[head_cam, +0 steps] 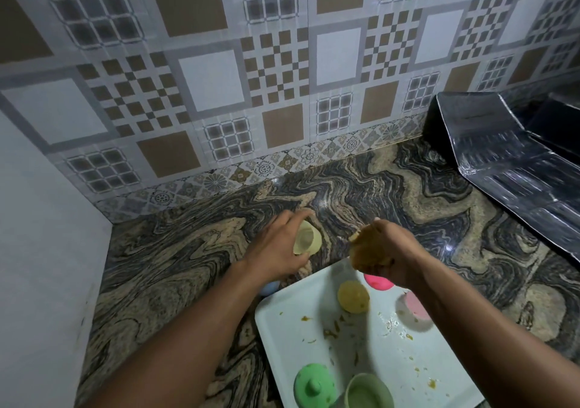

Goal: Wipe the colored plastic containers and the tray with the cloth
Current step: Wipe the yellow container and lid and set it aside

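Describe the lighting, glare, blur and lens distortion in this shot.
Head view: dim, flat indoor light; small glare spots on the countertop and streaky reflections on the foil sheet; wide-angle bending curves the wall tiles; the pale pink container on the tray and both hands look motion-softened.

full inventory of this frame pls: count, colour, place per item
tray: 1, white, front right on counter, food bits on it
yellow container: 1, on tray
pink containers: 2, tray's right side, one part hidden
green container: 1, tray's near edge
pale green cup: 1, beside it
blue container: 1, on counter, mostly hidden
pale yellow cup: 1, in left hand
cloth: 1, yellowish, in right hand
foil sheet: 1, silver, far right
counter: 1, swirled granite
left hand: holding cup
right hand: bunching cloth
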Motion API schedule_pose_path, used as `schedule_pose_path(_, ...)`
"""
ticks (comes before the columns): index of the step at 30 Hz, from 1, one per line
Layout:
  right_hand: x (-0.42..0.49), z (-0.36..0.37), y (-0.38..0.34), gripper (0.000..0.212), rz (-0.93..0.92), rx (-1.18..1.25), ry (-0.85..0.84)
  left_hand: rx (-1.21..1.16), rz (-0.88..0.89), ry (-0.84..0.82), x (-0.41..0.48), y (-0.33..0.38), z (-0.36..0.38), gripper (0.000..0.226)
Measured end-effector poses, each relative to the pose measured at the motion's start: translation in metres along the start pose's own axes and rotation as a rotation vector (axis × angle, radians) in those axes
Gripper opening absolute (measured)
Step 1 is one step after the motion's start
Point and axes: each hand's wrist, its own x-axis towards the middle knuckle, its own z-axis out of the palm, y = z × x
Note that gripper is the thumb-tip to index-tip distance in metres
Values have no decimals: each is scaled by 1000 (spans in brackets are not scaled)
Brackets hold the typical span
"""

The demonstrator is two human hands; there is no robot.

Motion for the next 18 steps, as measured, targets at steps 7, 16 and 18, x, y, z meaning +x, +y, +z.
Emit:
schedule_pose_path(7,11,-32,9,64,44,-201,-82,163,-106,-318,29,-16,18,74)
schedule_pose_path(16,-1,-36,17,34,-8,-157,-31,229,-63,-418,35,-14,26,84)
schedule_pose_path(18,-2,-37,15,33,-32,-151,-38,285,-53,-416,31,-6,20,89)
